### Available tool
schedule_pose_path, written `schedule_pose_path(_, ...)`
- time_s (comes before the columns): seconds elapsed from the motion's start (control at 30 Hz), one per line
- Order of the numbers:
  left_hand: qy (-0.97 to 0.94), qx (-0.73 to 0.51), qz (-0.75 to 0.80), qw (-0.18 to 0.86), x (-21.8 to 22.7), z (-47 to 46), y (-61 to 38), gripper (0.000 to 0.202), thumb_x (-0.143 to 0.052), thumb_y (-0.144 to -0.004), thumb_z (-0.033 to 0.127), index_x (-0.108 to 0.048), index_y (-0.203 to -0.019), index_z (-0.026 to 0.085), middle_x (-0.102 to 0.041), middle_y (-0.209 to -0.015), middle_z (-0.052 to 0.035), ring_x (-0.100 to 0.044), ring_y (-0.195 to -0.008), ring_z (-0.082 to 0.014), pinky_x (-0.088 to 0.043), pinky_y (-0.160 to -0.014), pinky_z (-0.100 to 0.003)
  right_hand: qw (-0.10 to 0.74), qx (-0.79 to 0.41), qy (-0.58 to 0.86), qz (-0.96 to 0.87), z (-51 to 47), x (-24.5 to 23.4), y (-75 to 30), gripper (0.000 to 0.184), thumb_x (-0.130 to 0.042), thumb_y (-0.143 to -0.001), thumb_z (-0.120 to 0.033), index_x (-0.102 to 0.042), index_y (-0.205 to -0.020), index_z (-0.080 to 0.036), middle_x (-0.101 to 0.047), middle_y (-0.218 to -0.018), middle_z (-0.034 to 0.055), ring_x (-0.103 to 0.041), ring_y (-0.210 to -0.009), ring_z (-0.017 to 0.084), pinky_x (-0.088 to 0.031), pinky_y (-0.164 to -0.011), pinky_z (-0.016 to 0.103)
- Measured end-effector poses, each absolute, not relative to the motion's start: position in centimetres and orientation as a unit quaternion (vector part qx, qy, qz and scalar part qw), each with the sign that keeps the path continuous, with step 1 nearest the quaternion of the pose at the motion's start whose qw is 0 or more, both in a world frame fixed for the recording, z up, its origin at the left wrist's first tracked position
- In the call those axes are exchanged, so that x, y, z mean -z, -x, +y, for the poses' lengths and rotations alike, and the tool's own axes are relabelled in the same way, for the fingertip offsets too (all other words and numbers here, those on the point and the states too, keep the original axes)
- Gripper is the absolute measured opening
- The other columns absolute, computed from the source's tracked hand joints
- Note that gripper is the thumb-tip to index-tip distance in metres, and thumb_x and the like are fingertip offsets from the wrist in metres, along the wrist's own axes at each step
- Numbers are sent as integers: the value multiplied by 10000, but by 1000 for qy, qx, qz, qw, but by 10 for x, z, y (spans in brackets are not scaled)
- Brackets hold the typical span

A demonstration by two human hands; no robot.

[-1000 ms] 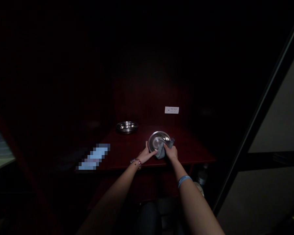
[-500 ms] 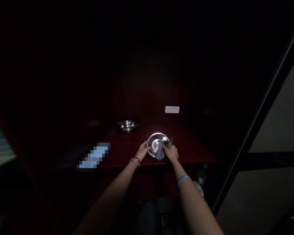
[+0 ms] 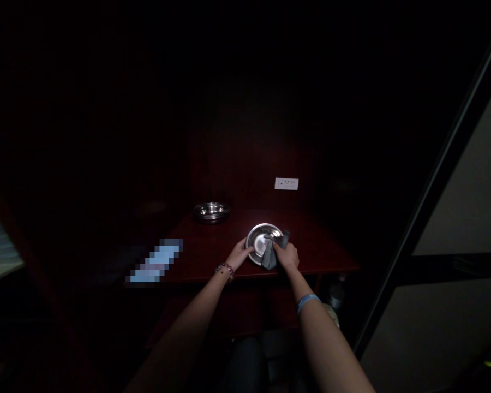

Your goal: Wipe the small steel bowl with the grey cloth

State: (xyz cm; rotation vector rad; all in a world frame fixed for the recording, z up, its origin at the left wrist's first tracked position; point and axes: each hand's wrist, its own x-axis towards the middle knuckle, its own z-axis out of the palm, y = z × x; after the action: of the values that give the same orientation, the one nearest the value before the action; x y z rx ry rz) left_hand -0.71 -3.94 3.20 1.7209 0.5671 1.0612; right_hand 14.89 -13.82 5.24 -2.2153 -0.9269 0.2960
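A round, shiny metal bowl (image 3: 255, 238) is held near the front edge of the dark red table (image 3: 311, 245). My left hand (image 3: 239, 255) grips its left rim, thumb on the inside and fingers hidden beneath. My right hand (image 3: 288, 255) is closed on a grey cloth (image 3: 269, 257), which lies against the bowl's inner right side and hangs over the near rim. Further back on the left stands a stack of similar metal bowls (image 3: 211, 212), apart from both hands.
A pixelated, bright flat patch (image 3: 155, 263) lies at the table's left edge. A white power socket (image 3: 287, 184) sits on the back wall. Below the table's right end is a dim bottle-like object (image 3: 336, 295). A dark-framed panel (image 3: 454, 218) stands on the right.
Both hands keep their hold on the bowl and the cloth. The cloth and right hand have shifted very slightly over the bowl; the whole view has moved a little.
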Motion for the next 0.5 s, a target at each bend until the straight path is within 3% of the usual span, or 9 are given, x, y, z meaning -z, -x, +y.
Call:
schedule_pose_path(0.27,-751,-406,228,469,-19,-34,7,521,-653,-707,346,-570,-1170,123,-639,-1180,-106,-581,-1096,-242,-420,-996,-390,366,-133,849,-357,-138,-52,-148,531,-479,-821,-576,-661,-1102,-163,-666,-1074,162,-627,-1017,271,-491,-795,314)
schedule_pose_path(0.5,-780,-388,231,433,-14,-30,6,552,-667,-701,308,-544,-1205,121,-614,-1219,-130,-564,-1130,-261,-398,-1020,-380,353,-143,847,-371,-137,-50,-146,534,-475,-826,-571,-666,-1091,-149,-664,-1075,177,-616,-1045,274,-484,-825,314)
